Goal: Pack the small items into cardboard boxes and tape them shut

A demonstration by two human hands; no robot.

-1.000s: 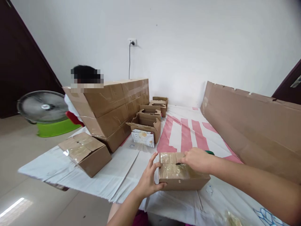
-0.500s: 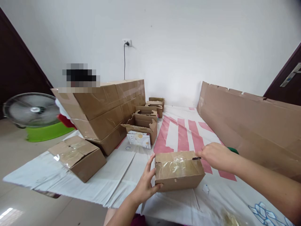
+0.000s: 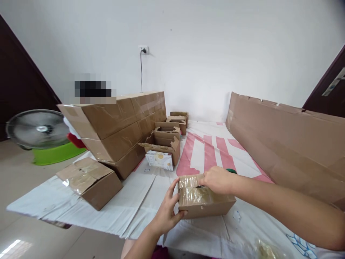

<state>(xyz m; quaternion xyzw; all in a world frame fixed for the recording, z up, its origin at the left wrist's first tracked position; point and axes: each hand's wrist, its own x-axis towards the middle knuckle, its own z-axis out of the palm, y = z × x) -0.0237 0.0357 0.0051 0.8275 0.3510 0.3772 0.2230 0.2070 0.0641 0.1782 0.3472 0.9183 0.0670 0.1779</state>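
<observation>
A taped cardboard box (image 3: 207, 208) lies on the white sheet in front of me. My left hand (image 3: 168, 212) grips its left end, thumb on the near side and fingers along the far edge. My right hand (image 3: 218, 180) is over the top of the box, closed around green-handled scissors (image 3: 231, 171). Most of the scissors is hidden by the hand; only a green curve shows behind it, and a dark tip (image 3: 199, 186) meets the top seam under the shiny tape.
To the left sits another taped box (image 3: 102, 190), beside a stack of large cartons (image 3: 115, 122). Several open boxes (image 3: 164, 140) line up beyond, one with white packets (image 3: 159, 160). A tall cardboard panel (image 3: 285, 136) borders the right. A person's blurred head shows behind the stack, near a fan (image 3: 40, 128).
My right hand has moved left along the top seam with the scissors, from the box's right end to nearer its middle. My left hand stays on the left end.
</observation>
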